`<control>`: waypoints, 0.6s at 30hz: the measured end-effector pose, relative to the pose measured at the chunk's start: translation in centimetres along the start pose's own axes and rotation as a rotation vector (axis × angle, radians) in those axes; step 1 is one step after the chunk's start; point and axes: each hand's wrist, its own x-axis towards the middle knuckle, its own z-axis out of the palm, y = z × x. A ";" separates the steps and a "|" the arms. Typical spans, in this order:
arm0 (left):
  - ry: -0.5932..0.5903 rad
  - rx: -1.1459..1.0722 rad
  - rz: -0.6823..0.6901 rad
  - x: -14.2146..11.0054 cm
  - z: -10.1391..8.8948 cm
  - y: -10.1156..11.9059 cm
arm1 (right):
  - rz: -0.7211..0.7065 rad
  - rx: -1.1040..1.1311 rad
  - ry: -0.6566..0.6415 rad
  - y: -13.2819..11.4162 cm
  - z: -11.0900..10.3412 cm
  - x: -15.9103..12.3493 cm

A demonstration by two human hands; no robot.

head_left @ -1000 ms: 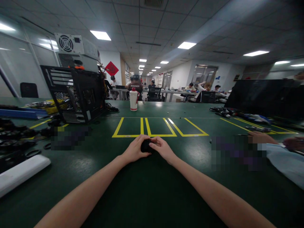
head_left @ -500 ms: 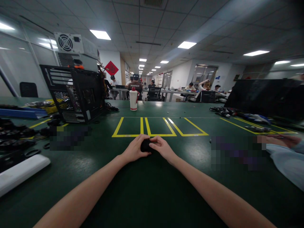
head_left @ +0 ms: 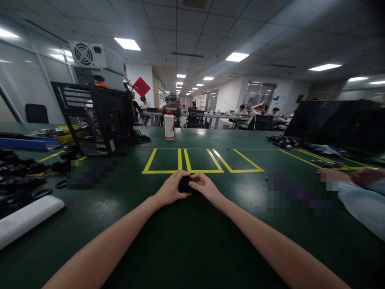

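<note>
A small, rounded black object (head_left: 184, 184) sits between my two hands, low over the green table (head_left: 186, 249); its exact kind does not show. From its left side my left hand (head_left: 172, 188) is closed around it, the thumb at the near edge. My right hand (head_left: 206, 188) grips it from the right, thumb on top and fingers curled at the far side. Just beyond my fingertips runs the yellow tape (head_left: 198, 171) that marks boxes on the tabletop.
An open black computer case (head_left: 104, 120) with a power supply (head_left: 87, 56) above it stands at the left. Nearby lie a long white object (head_left: 33, 216) and black parts (head_left: 21, 172). A white cup (head_left: 169, 126) stands farther back. At right are a co-worker's hands (head_left: 337, 176) and a black monitor (head_left: 333, 122).
My hands and the black object have stayed in place. The co-worker's hands at the right have shifted slightly.
</note>
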 end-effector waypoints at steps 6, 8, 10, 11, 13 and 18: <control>-0.017 -0.018 -0.007 0.0 -0.2 0.3 | 0.037 -0.075 0.027 -0.2 -0.1 0.0; -0.014 -0.018 -0.007 0.0 -0.3 0.3 | 0.061 -0.090 -0.007 -0.4 -0.3 -0.1; -0.010 -0.013 -0.007 0.0 -0.2 0.3 | 0.062 -0.070 -0.043 -0.6 -0.3 -0.2; -0.008 -0.011 -0.007 0.0 -0.2 0.3 | 0.056 -0.055 -0.052 -0.6 -0.3 -0.2; -0.007 -0.012 -0.010 0.0 -0.2 0.3 | 0.038 -0.032 -0.048 -0.7 -0.2 -0.2; -0.013 -0.016 -0.016 0.0 -0.3 0.4 | -0.012 -0.076 0.028 -0.5 0.0 -0.1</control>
